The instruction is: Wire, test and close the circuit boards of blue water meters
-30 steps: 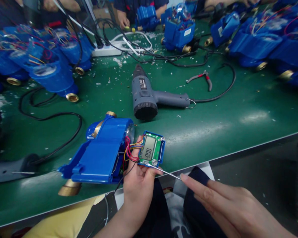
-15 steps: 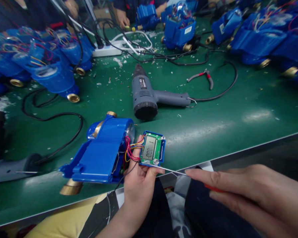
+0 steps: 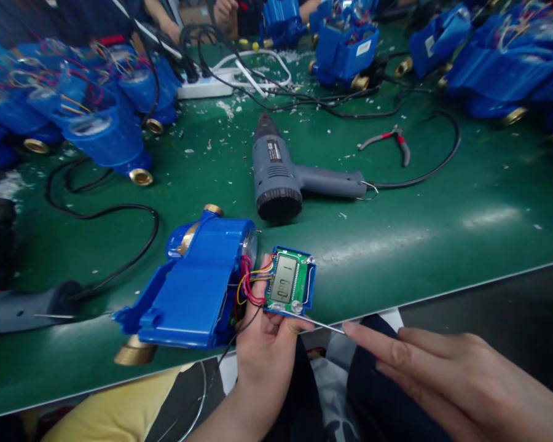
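Sitting gripped in the left hand, a rectangular green circuit board in a blue plastic frame trails thin coloured wires toward the smooth blue housing just left of it. The right hand holds a slender metal rod at the board's near edge.

L hand holds LCD board, R hand prob. a screwdriver.

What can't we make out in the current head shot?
All in the head view:
Thin metal rod: handle end hidden by the right hand.
Display module: underside hidden by the left hand.
Grey tool at left: cut off by the left edge.
Heat gun: label print too small.
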Available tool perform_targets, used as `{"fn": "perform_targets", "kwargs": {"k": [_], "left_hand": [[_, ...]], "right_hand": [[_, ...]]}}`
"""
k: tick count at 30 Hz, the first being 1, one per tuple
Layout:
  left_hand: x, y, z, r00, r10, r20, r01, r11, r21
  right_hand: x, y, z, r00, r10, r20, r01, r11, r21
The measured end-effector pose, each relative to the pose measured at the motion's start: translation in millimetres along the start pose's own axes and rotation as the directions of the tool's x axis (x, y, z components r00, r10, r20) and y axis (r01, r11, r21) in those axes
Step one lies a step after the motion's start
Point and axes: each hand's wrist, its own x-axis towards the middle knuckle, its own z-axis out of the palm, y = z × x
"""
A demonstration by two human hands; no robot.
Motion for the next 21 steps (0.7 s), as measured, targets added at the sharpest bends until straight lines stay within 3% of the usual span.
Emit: {"fn": "perform_targets", "kwargs": {"k": [3, 7, 15, 21], "left_hand": [[-0.2, -3.0, 0.3, 0.999, 0.01, -0.046, -0.01, 1.0, 0.002], [0.2, -6.4, 0.7, 0.999, 0.016, -0.042, -0.015, 1.0, 0.014], [1.4, 1.4, -2.1, 0.999, 0.014, 0.046, -0.017, 0.996, 0.083], [3.4, 5.3, 1.2, 1.0, -0.016, 0.001, 0.015, 0.997, 0.072]], "right_hand": [[-2.7, 0.1, 7.7, 0.999, -0.022, 0.04, 0.019, 0.997, 0.078], [-4.2, -3.5, 12.7, 1.0, -0.016, 0.011, 0.015, 0.997, 0.081], [-6.5, -6.0, 28.7, 0.993, -0.077, -0.091, 0.062, 0.985, -0.163], [-10.6, -4.7, 36.8, 0.981, -0.119, -0.156, 0.069, 0.955, -0.29]]}}
